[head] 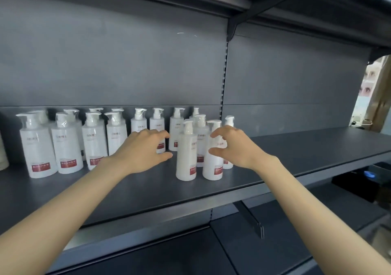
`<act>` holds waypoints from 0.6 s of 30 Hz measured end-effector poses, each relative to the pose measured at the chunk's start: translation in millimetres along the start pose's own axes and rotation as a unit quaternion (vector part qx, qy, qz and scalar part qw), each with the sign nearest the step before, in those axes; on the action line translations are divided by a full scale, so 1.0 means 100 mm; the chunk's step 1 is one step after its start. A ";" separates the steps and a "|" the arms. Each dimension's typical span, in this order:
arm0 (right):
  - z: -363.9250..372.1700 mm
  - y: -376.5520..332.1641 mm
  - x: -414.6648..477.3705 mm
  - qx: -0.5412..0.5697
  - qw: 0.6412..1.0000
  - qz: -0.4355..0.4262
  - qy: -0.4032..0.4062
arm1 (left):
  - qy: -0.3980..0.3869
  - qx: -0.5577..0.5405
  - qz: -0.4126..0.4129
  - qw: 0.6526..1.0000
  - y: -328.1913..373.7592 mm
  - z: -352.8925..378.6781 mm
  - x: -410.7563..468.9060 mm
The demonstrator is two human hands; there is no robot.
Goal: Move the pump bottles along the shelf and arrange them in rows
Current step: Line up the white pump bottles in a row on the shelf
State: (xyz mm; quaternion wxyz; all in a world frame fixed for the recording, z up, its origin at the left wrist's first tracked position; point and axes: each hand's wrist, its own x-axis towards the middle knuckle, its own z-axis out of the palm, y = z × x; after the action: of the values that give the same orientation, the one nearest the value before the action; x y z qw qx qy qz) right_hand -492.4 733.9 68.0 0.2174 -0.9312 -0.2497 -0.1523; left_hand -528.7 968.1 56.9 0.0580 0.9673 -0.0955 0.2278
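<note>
The front pump bottle [186,160] is being flanked by the left grip [146,147] and right grip [234,145], both open and empty; the crowded neighbouring bottles [201,141] are probably being put at risk of toppling.

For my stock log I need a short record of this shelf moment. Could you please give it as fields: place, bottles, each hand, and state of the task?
place: dark grey metal shelf
bottles: white pump bottles with red labels, all upright
left group: stands in rows, front and back
middle cluster: loose, not lined up
left hand: open, fingers spread, holds nothing, just left of the front bottle
right hand: open, fingers spread, at the neighbouring bottle; contact cannot be told
task state: middle cluster not yet in rows
</note>
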 end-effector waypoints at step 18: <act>0.20 0.92 0.27 0.131 0.987 -0.008 -0.095 | -0.024 -0.170 -0.195 0.966 0.48 0.70 0.22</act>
State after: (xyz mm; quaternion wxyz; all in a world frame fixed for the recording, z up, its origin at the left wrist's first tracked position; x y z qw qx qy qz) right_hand -417.6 682.5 31.5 0.3116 -0.9029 -0.2946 -0.0306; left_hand -489.2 906.5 8.0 0.2629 0.9483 0.0562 0.1688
